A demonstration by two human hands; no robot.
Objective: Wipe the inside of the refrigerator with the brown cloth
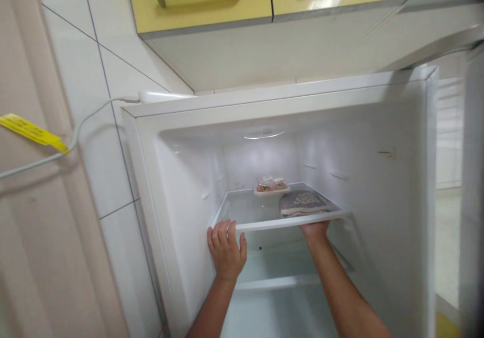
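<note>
Left hand (226,251) curled, holding upper shelf (260,225) at left, right hand (316,228) underneath, grip hidden

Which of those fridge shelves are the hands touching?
The upper shelf, bearing the grey patterned item and white tray: the left hand is at its front edge, the right hand beneath it. Neither hand is on the lower shelf.

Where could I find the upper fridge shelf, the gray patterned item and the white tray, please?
Upper fridge shelf (264,224): head view, its front edge.
Gray patterned item (303,202): head view, its patterned top.
White tray (271,192): head view, its front wall.
</note>
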